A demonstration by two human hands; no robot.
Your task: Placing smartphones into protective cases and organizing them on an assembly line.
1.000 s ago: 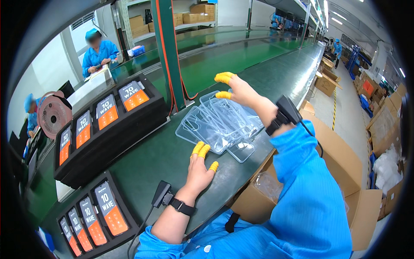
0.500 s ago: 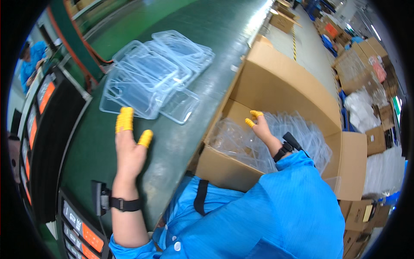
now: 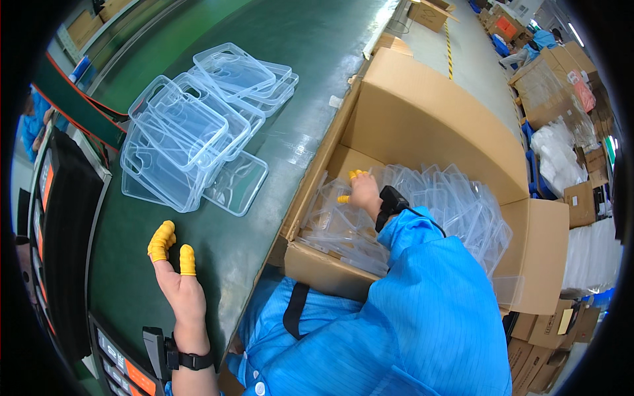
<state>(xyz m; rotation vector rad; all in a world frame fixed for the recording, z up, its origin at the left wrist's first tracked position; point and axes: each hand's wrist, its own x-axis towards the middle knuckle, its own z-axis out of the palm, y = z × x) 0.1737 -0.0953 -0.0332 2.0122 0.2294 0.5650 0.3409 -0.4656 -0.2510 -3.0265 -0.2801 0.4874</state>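
Note:
Yellow finger cots cover the fingertips of both hands. My left hand (image 3: 179,284) is over the green table, thumb and fingers apart, holding nothing. Just beyond it lies a loose, overlapping pile of clear plastic trays (image 3: 188,129), rectangular with rounded corners; one tray (image 3: 239,183) sticks out at the pile's near right. My right hand (image 3: 364,192) is inside the open cardboard box (image 3: 422,122), just above more clear plastic trays (image 3: 456,208). Its thumb and visible fingers are spread with no tray between them; some fingers are hidden.
The box stands against the right edge of the green table (image 3: 304,125). Black panels with orange labels (image 3: 66,204) line the left side. Cartons (image 3: 548,340) and bagged white material (image 3: 558,155) are stacked at right. Another person in blue (image 3: 34,125) is at far left.
My left hand has drawn back toward me, away from the tray pile. My right hand has shifted left within the box. The whole view has turned slightly.

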